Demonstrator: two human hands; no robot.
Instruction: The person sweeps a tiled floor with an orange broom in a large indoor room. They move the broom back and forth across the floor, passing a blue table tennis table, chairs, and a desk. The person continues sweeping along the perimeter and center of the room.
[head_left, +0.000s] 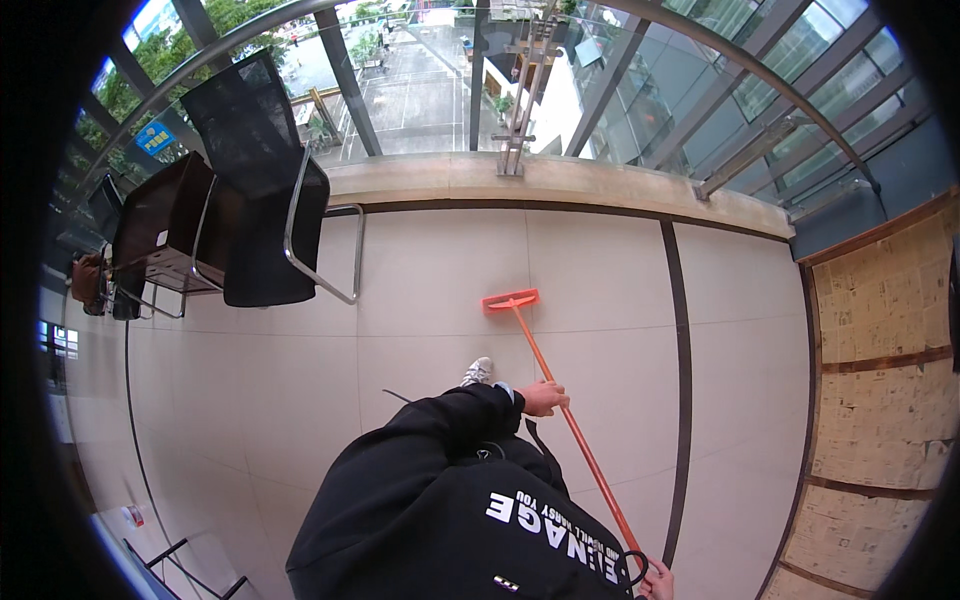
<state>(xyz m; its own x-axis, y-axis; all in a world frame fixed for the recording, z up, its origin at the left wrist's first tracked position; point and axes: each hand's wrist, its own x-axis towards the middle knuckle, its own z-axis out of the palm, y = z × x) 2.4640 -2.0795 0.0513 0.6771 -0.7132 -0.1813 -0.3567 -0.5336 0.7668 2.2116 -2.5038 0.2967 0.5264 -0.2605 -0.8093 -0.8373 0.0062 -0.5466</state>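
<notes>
A long-handled orange push broom (590, 457) slants across the floor from the lower right toward the middle. Its wide, flat head (511, 301) rests on the pale tiles; whether it has bristles or a rubber blade is too small to tell. Partway down the handle, my left hand (543, 398) is closed around it, the black sleeve reaching across in front of me. My right hand (657, 580) grips near the handle's upper end at the picture's lower edge, partly cut off. One white shoe (479, 371) shows on the tiles just left of my left hand.
A black mesh chair (262, 190) with chrome legs stands at the left, beside a dark wooden table (165, 225). Ahead, a low stone ledge (440, 178) runs under the glass wall and railing. Paper-covered panels (885, 400) line the right side. A black metal frame (185, 570) sits lower left.
</notes>
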